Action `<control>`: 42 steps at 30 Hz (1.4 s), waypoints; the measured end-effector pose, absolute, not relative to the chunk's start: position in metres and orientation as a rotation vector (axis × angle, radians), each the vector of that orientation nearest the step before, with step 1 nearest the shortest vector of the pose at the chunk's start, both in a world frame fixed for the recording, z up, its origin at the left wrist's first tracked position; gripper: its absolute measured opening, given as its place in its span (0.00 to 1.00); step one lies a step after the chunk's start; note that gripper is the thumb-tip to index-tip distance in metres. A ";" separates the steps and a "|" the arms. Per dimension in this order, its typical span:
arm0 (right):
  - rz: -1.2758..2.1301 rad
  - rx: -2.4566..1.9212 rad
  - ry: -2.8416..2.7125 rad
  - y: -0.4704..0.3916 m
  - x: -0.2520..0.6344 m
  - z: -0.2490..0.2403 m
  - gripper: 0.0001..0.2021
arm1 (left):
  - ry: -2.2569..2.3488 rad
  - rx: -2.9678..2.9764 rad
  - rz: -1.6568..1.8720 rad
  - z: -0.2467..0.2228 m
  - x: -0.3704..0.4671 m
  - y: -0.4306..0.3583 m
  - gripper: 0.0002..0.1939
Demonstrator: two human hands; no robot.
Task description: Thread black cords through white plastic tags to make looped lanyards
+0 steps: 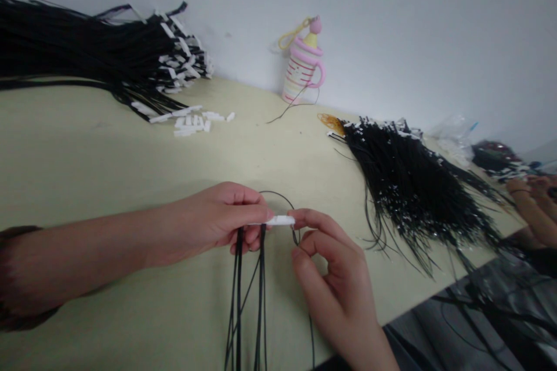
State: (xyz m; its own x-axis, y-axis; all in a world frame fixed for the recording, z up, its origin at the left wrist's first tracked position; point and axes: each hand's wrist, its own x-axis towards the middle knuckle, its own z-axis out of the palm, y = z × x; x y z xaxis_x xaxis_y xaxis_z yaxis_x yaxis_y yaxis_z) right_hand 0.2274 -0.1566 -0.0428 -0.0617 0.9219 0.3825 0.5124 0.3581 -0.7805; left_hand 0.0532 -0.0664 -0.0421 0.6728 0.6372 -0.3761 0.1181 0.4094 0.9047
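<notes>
My left hand (239,214) pinches a narrow white plastic piece (281,220) between thumb and fingers, just above the tabletop. Several black cords (239,290) hang down from beneath these fingers toward the near edge of the view. My right hand (333,266) is at the right end of the white piece, one fingertip touching it. Thumb and finger of this hand close on a thin black cord (296,237). That cord arcs behind the white piece, and its lower part shows below the hand. The exact grip on its end is partly hidden.
A thick bundle of black cords with white ends (174,58) lies at back left, beside loose white pieces (191,123). A pink-and-white cup-shaped trinket (300,72) stands against the wall. Another black cord pile (404,179) covers the table's right. Another person's hands (533,203) are far right.
</notes>
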 end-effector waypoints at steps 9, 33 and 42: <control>0.560 -1.279 -1.711 -0.156 0.227 -0.040 0.10 | 0.791 1.124 0.366 -0.043 0.052 -0.066 0.12; 0.513 -1.257 -1.756 -0.154 0.223 -0.044 0.08 | 0.800 1.182 0.373 -0.044 0.053 -0.067 0.12; 0.585 -1.402 -1.787 -0.153 0.250 -0.040 0.03 | 0.784 1.128 0.530 -0.036 0.045 -0.056 0.15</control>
State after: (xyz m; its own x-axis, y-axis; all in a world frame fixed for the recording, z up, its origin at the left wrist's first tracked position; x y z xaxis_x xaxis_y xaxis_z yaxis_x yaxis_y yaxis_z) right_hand 0.2498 -0.1530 -0.0405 -0.0923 0.9523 0.2908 0.5960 0.2868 -0.7500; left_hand 0.0451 -0.0556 -0.0356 0.6273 0.7262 -0.2813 0.0099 0.3538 0.9353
